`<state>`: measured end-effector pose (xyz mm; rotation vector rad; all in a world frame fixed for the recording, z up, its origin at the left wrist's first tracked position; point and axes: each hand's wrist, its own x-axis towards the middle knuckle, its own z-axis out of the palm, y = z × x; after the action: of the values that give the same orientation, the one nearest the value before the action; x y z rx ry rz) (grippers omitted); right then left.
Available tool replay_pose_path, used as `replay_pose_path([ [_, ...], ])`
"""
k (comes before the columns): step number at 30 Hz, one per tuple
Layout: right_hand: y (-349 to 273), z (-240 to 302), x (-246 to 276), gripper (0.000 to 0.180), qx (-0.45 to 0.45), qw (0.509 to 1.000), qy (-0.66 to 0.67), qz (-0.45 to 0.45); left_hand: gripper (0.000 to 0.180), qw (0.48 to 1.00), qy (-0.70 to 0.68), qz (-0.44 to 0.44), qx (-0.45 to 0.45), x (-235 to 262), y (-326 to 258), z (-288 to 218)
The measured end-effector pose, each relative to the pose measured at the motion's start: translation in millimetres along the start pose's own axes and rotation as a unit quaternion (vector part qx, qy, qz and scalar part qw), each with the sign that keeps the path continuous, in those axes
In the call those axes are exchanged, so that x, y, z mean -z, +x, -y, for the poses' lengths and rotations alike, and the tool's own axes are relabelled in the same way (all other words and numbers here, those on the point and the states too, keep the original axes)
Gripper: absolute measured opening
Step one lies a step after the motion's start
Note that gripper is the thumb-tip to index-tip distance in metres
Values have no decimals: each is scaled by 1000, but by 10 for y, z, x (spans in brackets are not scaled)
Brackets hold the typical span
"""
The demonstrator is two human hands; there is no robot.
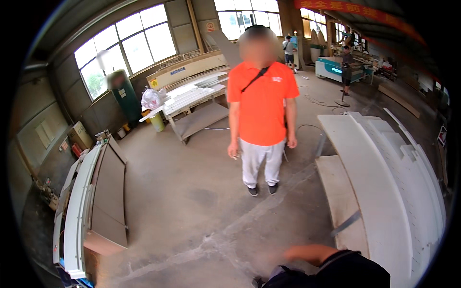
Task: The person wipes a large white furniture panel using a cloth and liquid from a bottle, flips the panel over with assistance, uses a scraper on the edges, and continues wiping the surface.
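Note:
My right arm comes in at the lower right in a dark sleeve, with the forearm bent across to the left. At its end my right hand [294, 253] is smeared by motion, so its fingers cannot be made out. No held thing shows at it. Below it are my dark clothes [300, 279] and a bit of a shoe. Nearest on the right is a workbench [348, 144] bearing long white panels [408, 182]. My left hand is out of the picture.
A person in an orange shirt [263, 105] stands ahead on the concrete floor. A panel-stacked bench [103, 192] is at left. Behind stand a table with white boards [197, 96], a long beige machine [187, 69] and a yellow bucket [157, 123]. Two people are farther back near machines.

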<state>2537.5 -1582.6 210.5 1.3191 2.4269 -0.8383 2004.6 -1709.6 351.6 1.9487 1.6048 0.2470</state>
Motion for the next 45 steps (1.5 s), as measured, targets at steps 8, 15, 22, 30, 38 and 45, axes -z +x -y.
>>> replay_pose_path([
  [8, -736, -66, 246, 27, -528, 751, 390, -74, 65, 988, -63, -92, 108, 2528, 699, -439],
  [15, 2360, 781, 2323, 42, -177, 953, 242, -48, 59, 984, -105, 4, 144, 2589, 1981, 399],
  [22, 4611, 1871, 5701, 51, 51, 923, 222, -311, 55, 942, -174, -9, 287, 2723, 2529, 1562],
  [30, 5576, 1583, 6181, 33, -54, 950, 195, -237, 46, 941, -185, 17, 282, 3965, 4188, 2518],
  [38, 5612, 893, 5054, 23, -212, 976, 42, 10, 38, 943, -195, -43, 265, 6059, 5984, 3766],
  [45, 6516, 95, 5115, 21, -386, 846, 367, 2, 43, 926, -210, -250, 189, 7598, 7768, 3184],
])
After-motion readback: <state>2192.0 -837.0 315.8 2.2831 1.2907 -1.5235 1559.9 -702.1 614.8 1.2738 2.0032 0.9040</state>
